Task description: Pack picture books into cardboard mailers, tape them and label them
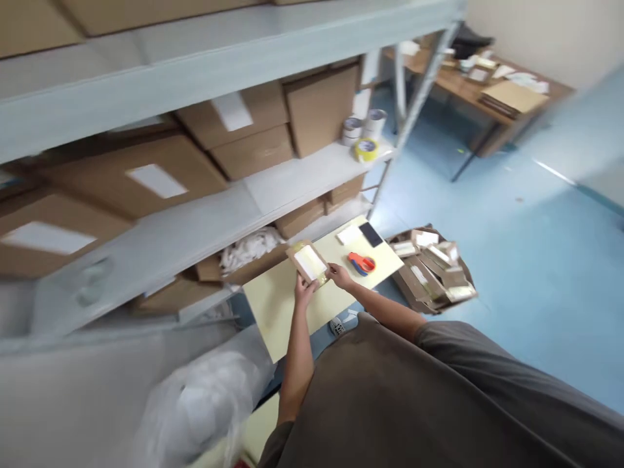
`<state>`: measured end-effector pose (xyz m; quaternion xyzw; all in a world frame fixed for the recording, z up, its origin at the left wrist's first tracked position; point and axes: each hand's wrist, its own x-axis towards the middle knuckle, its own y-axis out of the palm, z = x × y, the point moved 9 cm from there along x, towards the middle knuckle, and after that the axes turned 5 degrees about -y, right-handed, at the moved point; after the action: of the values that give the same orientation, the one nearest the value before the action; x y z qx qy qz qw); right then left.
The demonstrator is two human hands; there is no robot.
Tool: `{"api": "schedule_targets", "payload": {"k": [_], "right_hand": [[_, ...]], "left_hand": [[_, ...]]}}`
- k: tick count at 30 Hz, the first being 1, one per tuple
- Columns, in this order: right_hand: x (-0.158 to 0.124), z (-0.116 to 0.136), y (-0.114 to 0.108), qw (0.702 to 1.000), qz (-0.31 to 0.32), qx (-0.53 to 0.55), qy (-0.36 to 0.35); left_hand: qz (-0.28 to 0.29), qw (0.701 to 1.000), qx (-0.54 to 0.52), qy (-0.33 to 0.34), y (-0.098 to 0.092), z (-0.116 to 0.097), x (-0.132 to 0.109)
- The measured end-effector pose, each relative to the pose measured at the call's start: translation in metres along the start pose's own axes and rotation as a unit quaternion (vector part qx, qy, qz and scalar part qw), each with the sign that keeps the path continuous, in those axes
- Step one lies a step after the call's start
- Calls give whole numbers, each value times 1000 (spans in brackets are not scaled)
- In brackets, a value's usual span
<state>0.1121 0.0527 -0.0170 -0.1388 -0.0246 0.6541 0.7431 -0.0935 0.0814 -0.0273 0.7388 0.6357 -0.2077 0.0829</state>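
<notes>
An orange tape dispenser (361, 263) lay near the pale yellow worktop's (277, 312) right edge, a black card (371, 234) at its far corner.

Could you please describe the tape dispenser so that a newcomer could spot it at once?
Beside the grey shelving stands a pale yellow table. Towards its far end, just right of the packet held by the left hand and right hand, lies the tape dispenser. It is the only orange thing there; the white card and black card beyond it are flat.
</notes>
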Motion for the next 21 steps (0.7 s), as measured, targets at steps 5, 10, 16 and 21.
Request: {"api": "schedule_targets", "payload": {"k": [5,10,16,21], "right_hand": [[-16,-3,-93,984,-138,114,5],[-68,-21,-214,945,-275,176,-12],[-171,-61,-364,864,-481,148,34],[-250,-118,-458,788,-588,132,128]], "left_hand": [[91,990,83,76,86,-56,21],[265,950,104,129,233,-120,4],[424,885,147,127,449,-145,-51],[493,840,194,122,603,-125,-101]]}}
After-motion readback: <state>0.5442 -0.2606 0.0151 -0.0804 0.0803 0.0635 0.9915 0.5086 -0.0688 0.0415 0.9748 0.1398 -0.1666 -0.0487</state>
